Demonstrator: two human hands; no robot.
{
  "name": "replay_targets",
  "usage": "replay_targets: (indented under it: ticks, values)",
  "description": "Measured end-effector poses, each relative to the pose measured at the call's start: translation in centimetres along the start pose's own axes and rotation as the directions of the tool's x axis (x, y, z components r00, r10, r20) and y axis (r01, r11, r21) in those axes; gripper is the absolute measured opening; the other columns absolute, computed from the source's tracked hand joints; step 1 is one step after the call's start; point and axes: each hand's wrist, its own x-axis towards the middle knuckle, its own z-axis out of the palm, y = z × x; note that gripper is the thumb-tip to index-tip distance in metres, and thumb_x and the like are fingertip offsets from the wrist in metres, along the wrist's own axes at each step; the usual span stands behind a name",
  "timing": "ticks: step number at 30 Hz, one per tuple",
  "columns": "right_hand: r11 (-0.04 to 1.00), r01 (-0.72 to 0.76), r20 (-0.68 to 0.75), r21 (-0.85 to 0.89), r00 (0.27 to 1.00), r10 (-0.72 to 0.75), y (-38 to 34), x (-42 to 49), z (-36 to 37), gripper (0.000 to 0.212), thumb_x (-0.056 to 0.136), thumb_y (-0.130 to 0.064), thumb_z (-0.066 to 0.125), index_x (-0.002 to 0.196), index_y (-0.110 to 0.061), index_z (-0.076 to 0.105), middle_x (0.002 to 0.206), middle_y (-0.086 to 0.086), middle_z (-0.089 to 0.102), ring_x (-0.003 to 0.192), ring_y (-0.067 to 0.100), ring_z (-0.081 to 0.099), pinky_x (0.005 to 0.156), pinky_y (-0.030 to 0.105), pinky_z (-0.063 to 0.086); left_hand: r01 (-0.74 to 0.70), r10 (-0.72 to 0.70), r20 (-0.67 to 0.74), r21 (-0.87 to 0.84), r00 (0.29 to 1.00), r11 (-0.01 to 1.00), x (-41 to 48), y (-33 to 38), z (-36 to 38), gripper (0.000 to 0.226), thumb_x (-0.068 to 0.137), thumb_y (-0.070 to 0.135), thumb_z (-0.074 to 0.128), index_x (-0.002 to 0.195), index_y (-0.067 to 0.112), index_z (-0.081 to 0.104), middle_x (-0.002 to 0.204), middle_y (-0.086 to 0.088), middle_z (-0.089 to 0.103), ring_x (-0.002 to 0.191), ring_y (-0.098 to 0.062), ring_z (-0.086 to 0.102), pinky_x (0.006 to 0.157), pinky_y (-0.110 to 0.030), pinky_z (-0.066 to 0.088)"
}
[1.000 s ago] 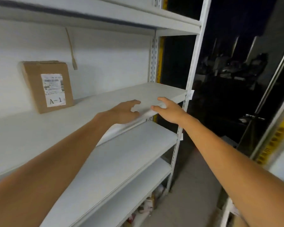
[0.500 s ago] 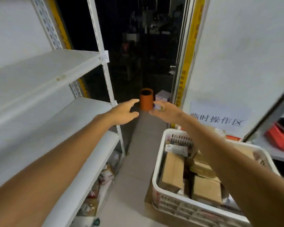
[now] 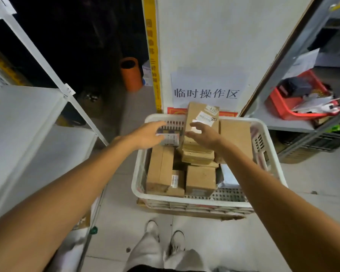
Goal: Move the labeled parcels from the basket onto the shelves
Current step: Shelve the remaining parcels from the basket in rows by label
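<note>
One white basket [image 3: 139, 173], at least six brown parcels [image 3: 200, 180] inside; on the far wall sign [image 3: 206, 93]: 临时操作区. Above them, left hand [image 3: 147, 135] and right hand [image 3: 203, 135], fingers loosely spread, gripping nothing.

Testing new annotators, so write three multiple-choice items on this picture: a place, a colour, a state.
1. Where is the orange tube? A on the floor beyond the white basket; B inside it; C on a shelf.
2. What colour is the tray on the right-hand rack? A blue; B red; C green.
3. How are the left hand and right hand? A both open above the parcels; B both clutching one parcel; C hanging at the sides.
1A: it stands on the floor past the basket. 2B: its rim is plainly red. 3A: fingers loose, nothing lifted.
</note>
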Motion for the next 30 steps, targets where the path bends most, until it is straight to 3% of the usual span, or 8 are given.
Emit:
replay_targets:
  ticks: [6,10,14,17,21,24,26,30]
  values:
    - [0.989,-0.112,-0.071,0.093,0.990,0.119,5.2,1.8,-2.2,0.056,0.096,-0.032,0.055,0.145,-0.012,0.037,0.149,0.012,0.040,0.131,0.028,0.044,0.098,0.035,0.040,0.003,-0.005,0.113,0.019,0.994,1.000,6.5,-0.1,3.6,0.049,0.096,0.021,0.052,0.143,0.020,0.038,0.146,-0.004,0.042,0.135,-0.024,0.038,0.111,-0.041,0.035]
    - [0.968,-0.212,-0.101,0.132,0.969,0.226,7.5,3.5,-3.3,0.055,0.097,-0.029,0.054,0.146,-0.011,0.037,0.148,0.012,0.041,0.132,0.028,0.043,0.103,0.038,0.040,-0.020,0.022,0.183,-0.013,0.983,1.000,10.7,-0.2,5.0,0.051,0.093,0.021,0.055,0.141,0.023,0.040,0.143,-0.002,0.046,0.133,-0.023,0.041,0.109,-0.041,0.036]
    - [0.941,-0.277,-0.112,0.193,0.947,0.302,9.3,5.7,-3.8,0.056,0.097,-0.023,0.055,0.147,-0.011,0.032,0.148,0.012,0.040,0.133,0.026,0.041,0.089,0.025,0.036,0.027,0.009,0.221,-0.156,0.975,0.987,14.4,-0.6,6.2,0.057,0.093,0.015,0.056,0.145,0.022,0.035,0.143,-0.003,0.047,0.131,-0.021,0.043,0.107,-0.039,0.038]
    - [0.915,-0.298,-0.137,0.271,0.929,0.343,10.3,7.5,-4.0,0.059,0.096,-0.019,0.056,0.148,-0.012,0.028,0.146,0.012,0.041,0.131,0.024,0.042,0.089,0.024,0.034,0.101,-0.039,0.209,-0.291,0.977,0.951,16.7,-1.1,7.1,0.061,0.092,0.017,0.059,0.145,0.024,0.031,0.138,-0.005,0.052,0.124,-0.021,0.051,0.103,-0.044,0.045]
    - [0.895,-0.246,-0.128,0.371,0.941,0.312,11.7,10.6,-3.2,0.059,0.093,-0.023,0.060,0.143,-0.008,0.033,0.135,0.007,0.051,0.114,0.016,0.051,0.094,0.030,0.045,0.162,-0.111,0.144,-0.424,0.983,0.891,18.6,-1.4,8.0,0.072,0.081,0.017,0.075,0.139,0.021,0.032,0.126,-0.001,0.054,0.111,-0.017,0.057,0.090,-0.034,0.052]
    - [0.870,-0.220,-0.114,0.441,0.948,0.297,13.3,12.5,-1.9,0.065,0.089,-0.030,0.067,0.142,-0.011,0.033,0.129,0.005,0.055,0.113,0.020,0.057,0.094,0.035,0.052,0.185,-0.144,0.120,-0.500,0.982,0.846,19.3,-2.0,9.2,0.088,0.074,0.015,0.080,0.145,0.023,0.028,0.129,0.004,0.053,0.113,-0.019,0.058,0.093,-0.046,0.052]
    - [0.830,-0.172,-0.130,0.530,0.951,0.280,14.6,13.0,-0.8,0.069,0.087,-0.032,0.070,0.143,-0.014,0.033,0.129,0.006,0.058,0.108,0.017,0.059,0.082,0.028,0.057,0.200,-0.162,0.116,-0.565,0.980,0.800,19.4,-2.8,10.5,0.087,0.075,0.017,0.079,0.146,0.027,0.031,0.135,0.003,0.054,0.114,-0.016,0.060,0.093,-0.049,0.052]
    - [0.777,-0.078,-0.146,0.625,0.966,0.214,16.4,12.5,0.5,0.070,0.088,-0.023,0.069,0.146,-0.013,0.030,0.133,0.004,0.055,0.116,0.012,0.057,0.089,0.023,0.054,0.267,-0.280,0.080,-0.626,0.957,0.733,17.3,-3.0,12.6,0.083,0.074,0.038,0.078,0.144,0.038,0.033,0.139,0.006,0.053,0.121,-0.013,0.055,0.099,-0.046,0.048]
